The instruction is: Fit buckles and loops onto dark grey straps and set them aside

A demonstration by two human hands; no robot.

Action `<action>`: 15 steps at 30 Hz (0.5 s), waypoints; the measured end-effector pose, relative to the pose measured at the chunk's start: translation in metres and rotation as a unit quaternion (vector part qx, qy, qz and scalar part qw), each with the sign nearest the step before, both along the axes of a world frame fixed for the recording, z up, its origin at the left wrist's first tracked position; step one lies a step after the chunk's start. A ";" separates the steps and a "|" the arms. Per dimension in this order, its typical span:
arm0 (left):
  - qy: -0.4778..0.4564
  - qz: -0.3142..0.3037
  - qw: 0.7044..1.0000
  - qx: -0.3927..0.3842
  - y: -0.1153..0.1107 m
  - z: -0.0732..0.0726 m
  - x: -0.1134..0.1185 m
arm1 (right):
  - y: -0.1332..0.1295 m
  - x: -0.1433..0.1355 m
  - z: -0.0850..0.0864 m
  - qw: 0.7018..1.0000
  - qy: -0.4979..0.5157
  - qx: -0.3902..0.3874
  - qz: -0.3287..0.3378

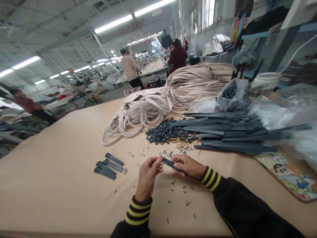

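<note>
Between my two hands is a dark grey strap with a gold buckle at its left end. My left hand pinches the buckle end between thumb and fingers. Around the strap's other part, the fingers of my right hand are closed. Just beyond my hands lie gold buckles in a small heap, beside a pile of dark grey loops. Several short straps with buckles rest on the table to the left. Small dark scraps are scattered near my hands.
Long dark grey strips are stacked at the right, near plastic bags and a white bucket. Beige straps and white looped bands lie at the back of the table. A cartoon-printed board lies right. Other people stand farther off.
</note>
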State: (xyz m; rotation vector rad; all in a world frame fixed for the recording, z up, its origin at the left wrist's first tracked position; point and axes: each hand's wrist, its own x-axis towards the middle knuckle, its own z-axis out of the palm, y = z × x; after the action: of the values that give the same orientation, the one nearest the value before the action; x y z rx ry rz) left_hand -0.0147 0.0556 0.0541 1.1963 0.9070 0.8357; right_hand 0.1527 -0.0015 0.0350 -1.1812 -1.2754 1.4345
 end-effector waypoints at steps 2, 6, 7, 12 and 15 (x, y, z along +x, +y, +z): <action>-0.043 -0.002 0.998 -0.056 0.002 -0.001 -0.002 | -0.001 0.002 0.000 1.000 0.017 -0.005 0.018; -0.107 -0.042 0.980 -0.161 0.001 -0.002 -0.003 | -0.001 0.003 -0.001 0.998 0.042 0.003 0.048; -0.119 -0.055 0.974 -0.183 -0.001 -0.003 -0.002 | -0.002 0.003 -0.001 0.998 0.044 0.007 0.051; -0.132 -0.112 0.957 -0.233 -0.014 -0.011 0.011 | -0.001 0.000 -0.002 0.999 0.019 0.023 0.037; -0.126 -0.105 0.962 -0.221 -0.019 -0.013 0.018 | -0.002 -0.004 -0.002 1.000 0.005 0.024 0.004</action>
State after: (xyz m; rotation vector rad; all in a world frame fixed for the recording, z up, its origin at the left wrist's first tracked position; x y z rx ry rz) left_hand 0.0035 0.0365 0.0407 0.7593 0.6955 0.5597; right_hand 0.1491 -0.0031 0.0326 -1.1373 -1.3017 1.4068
